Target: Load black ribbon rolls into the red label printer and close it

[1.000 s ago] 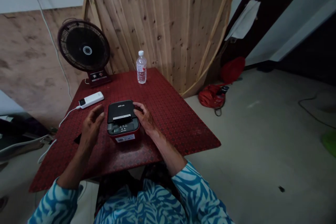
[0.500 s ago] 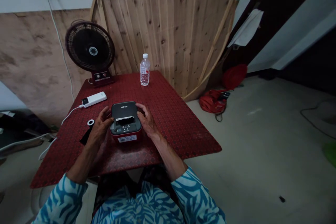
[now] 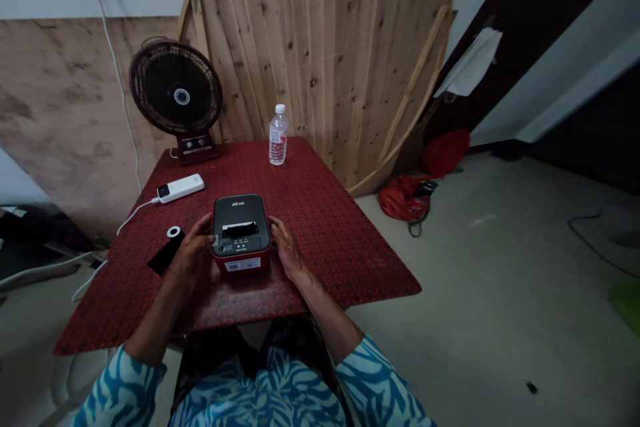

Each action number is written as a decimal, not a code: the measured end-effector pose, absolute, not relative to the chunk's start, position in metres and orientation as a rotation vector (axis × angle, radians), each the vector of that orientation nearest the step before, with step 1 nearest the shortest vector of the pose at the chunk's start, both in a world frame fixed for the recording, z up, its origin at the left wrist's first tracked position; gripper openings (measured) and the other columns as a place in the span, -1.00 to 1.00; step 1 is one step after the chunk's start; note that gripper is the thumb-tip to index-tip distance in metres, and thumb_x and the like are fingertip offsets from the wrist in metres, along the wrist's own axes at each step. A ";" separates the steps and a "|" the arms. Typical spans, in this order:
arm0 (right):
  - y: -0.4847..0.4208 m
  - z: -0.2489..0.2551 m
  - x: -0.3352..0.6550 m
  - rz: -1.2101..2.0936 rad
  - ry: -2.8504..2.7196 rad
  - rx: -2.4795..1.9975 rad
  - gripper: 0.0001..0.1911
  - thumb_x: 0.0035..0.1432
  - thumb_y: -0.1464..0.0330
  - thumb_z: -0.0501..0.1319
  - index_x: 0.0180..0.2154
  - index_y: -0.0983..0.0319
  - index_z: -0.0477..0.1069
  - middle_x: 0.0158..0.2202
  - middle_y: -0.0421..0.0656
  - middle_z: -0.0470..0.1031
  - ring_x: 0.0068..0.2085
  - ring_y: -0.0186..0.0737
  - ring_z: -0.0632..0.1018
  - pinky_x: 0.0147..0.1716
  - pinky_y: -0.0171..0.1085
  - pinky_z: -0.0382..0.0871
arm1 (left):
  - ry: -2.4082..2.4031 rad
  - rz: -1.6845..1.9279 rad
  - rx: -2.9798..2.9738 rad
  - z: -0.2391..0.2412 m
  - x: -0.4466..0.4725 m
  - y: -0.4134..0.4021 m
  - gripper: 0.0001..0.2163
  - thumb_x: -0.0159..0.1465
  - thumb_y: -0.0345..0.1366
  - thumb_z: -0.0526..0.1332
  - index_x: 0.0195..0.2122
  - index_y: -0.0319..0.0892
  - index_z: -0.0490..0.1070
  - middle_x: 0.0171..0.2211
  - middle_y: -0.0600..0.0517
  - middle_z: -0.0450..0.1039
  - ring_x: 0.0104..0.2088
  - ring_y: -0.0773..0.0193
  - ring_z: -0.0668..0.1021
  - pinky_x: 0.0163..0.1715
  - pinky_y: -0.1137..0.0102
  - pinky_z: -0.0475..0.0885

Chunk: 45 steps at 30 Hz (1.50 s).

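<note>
A small printer, black on top with a red base, sits near the front of the red patterned table. A dark paper slot crosses its lid, and a white label is on its front face. My left hand grips the printer's left side, thumb at the lid's edge. Against the right side, my right hand presses with its fingers curled; some fingertips are hidden. Just beyond my left wrist lie a white ring-shaped piece and a flat black piece, partly covered by the arm.
A white power bank with a cable lies at the left of the table. Behind it stands a dark fan. A water bottle is at the back edge. A round wooden board leans on the wall; a red bag lies on the floor.
My right hand has slid from the lid's upper right edge down along the printer's side. My left fingers sit lower against the left side. The printer stays about where it was.
</note>
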State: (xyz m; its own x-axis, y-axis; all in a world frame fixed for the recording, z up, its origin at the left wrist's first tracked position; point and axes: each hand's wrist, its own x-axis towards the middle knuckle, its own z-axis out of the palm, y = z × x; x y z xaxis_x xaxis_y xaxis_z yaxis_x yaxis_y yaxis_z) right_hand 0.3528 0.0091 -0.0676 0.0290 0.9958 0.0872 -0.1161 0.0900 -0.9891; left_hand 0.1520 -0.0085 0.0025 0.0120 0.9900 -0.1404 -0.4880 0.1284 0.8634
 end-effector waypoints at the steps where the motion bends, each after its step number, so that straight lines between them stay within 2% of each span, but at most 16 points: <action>1: 0.009 -0.068 0.352 1.159 -1.160 -1.070 -0.52 0.19 0.03 0.04 0.04 0.12 0.34 0.09 -0.13 0.43 0.11 -0.11 0.41 0.11 -0.09 0.24 | 0.909 1.319 0.727 0.003 0.152 -0.008 -0.49 -0.09 -0.50 0.27 -0.04 -0.11 0.45 -0.09 -0.01 0.53 -0.31 0.24 0.58 -0.37 0.43 0.47; 5: 0.009 -0.068 0.351 1.136 -1.167 -1.078 -0.55 0.20 0.05 0.04 0.01 0.13 0.38 0.03 -0.14 0.48 0.07 -0.12 0.44 0.10 -0.12 0.25 | 0.967 1.299 0.803 0.002 0.151 -0.008 -0.45 -0.07 -0.50 0.25 0.02 -0.10 0.41 -0.03 -0.02 0.50 -0.24 0.20 0.59 -0.32 0.42 0.47; 12: 0.008 -0.067 0.351 1.128 -1.163 -1.086 -0.55 0.20 0.06 0.04 0.00 0.13 0.39 0.03 -0.14 0.49 0.07 -0.13 0.45 0.09 -0.13 0.26 | 1.035 1.298 0.913 0.001 0.150 -0.008 -0.40 -0.01 -0.46 0.23 0.13 -0.12 0.29 0.20 -0.08 0.29 0.07 0.08 0.46 -0.16 0.40 0.45; 16: 0.007 -0.065 0.350 1.135 -1.146 -1.101 -0.55 0.19 0.06 0.04 0.00 0.13 0.38 0.01 -0.14 0.50 0.05 -0.11 0.46 0.07 -0.11 0.28 | 1.073 1.297 0.893 0.002 0.150 -0.008 -0.38 -0.04 -0.46 0.23 0.12 -0.13 0.29 0.17 -0.11 0.31 0.06 0.07 0.47 -0.15 0.39 0.46; 22: 0.005 -0.064 0.349 1.147 -1.172 -1.052 -0.54 0.19 0.05 0.03 0.01 0.14 0.37 0.02 -0.12 0.49 0.05 -0.10 0.46 0.04 -0.12 0.32 | 1.056 1.335 0.818 0.005 0.157 -0.013 -0.39 -0.08 -0.45 0.25 0.09 -0.09 0.33 0.11 -0.10 0.39 -0.06 0.04 0.55 -0.23 0.32 0.49; 28: 0.006 -0.066 0.349 1.120 -1.179 -1.066 -0.52 0.18 0.04 0.04 0.01 0.15 0.38 0.02 -0.11 0.48 0.09 -0.07 0.43 0.00 -0.11 0.35 | 1.072 1.301 1.008 0.007 0.148 -0.015 -0.43 -0.04 -0.41 0.27 0.08 -0.13 0.36 0.09 -0.13 0.40 0.05 0.02 0.48 -0.06 0.24 0.42; 31: 0.006 -0.066 0.350 1.116 -1.196 -1.076 -0.53 0.19 0.06 0.03 0.02 0.16 0.36 0.04 -0.11 0.46 0.10 -0.09 0.41 0.03 -0.11 0.32 | 1.195 1.356 1.256 0.016 0.142 -0.007 -0.57 0.00 -0.32 0.32 -0.05 -0.12 0.48 0.07 -0.12 0.42 0.13 0.00 0.39 0.07 0.20 0.31; 33: 0.006 -0.066 0.350 1.108 -1.220 -1.083 -0.54 0.20 0.07 0.02 0.02 0.16 0.36 0.05 -0.11 0.45 0.10 -0.11 0.42 0.05 -0.12 0.30 | 1.259 1.340 1.447 0.025 0.144 0.007 -0.73 0.02 -0.31 0.33 -0.21 -0.11 0.55 -0.02 -0.09 0.48 0.11 0.01 0.40 0.11 0.21 0.26; 35: 0.006 -0.066 0.352 1.102 -1.232 -1.089 -0.54 0.20 0.07 0.02 0.02 0.16 0.36 0.05 -0.10 0.45 0.09 -0.11 0.42 0.05 -0.12 0.29 | 1.281 1.190 1.569 0.035 0.151 0.025 -0.82 0.01 -0.38 0.31 -0.34 -0.08 0.58 -0.21 -0.07 0.56 -0.01 0.00 0.49 0.07 0.21 0.30; 39: 0.006 -0.063 0.354 1.114 -1.238 -1.093 -0.53 0.19 0.08 0.02 0.02 0.17 0.36 0.06 -0.09 0.44 0.09 -0.09 0.42 0.05 -0.10 0.30 | 1.288 1.011 1.613 0.048 0.172 0.055 -0.74 -0.16 -0.59 0.32 -0.53 -0.05 0.55 -0.47 -0.03 0.55 -0.14 -0.02 0.55 -0.03 0.27 0.35; 42: 0.004 -0.061 0.354 1.123 -1.246 -1.088 -0.56 0.20 0.11 0.03 0.02 0.16 0.37 0.06 -0.09 0.44 0.10 -0.10 0.41 0.05 -0.11 0.31 | 1.220 0.912 1.612 0.056 0.180 0.052 -0.76 -0.14 -0.49 0.36 -0.44 -0.03 0.57 -0.47 0.00 0.57 -0.28 0.02 0.58 -0.21 0.29 0.44; 44: 0.002 -0.060 0.353 1.133 -1.244 -1.069 -0.58 0.21 0.12 0.03 0.02 0.14 0.37 0.05 -0.12 0.45 0.11 -0.12 0.41 0.05 -0.12 0.32 | 1.124 0.791 1.583 0.064 0.174 0.037 -0.72 -0.06 -0.33 0.38 -0.26 -0.06 0.58 -0.43 -0.01 0.59 -0.36 0.05 0.58 -0.33 0.29 0.46; 45: 0.002 -0.060 0.353 1.139 -1.241 -1.058 -0.59 0.21 0.13 0.03 0.02 0.14 0.37 0.04 -0.13 0.46 0.10 -0.13 0.41 0.05 -0.13 0.32 | 1.070 0.744 1.557 0.067 0.168 0.027 -0.66 0.01 -0.25 0.36 -0.13 -0.10 0.55 -0.37 -0.05 0.60 -0.34 0.07 0.58 -0.33 0.30 0.46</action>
State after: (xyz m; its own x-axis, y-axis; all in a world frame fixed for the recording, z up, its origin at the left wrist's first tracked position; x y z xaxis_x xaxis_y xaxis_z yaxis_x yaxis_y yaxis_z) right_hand 0.3530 0.0018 -0.0600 -0.0088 0.9898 0.1419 -0.0565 0.1412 -0.9884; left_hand 0.1682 0.0273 0.0674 0.4053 0.9117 -0.0671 0.2552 -0.0424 0.9660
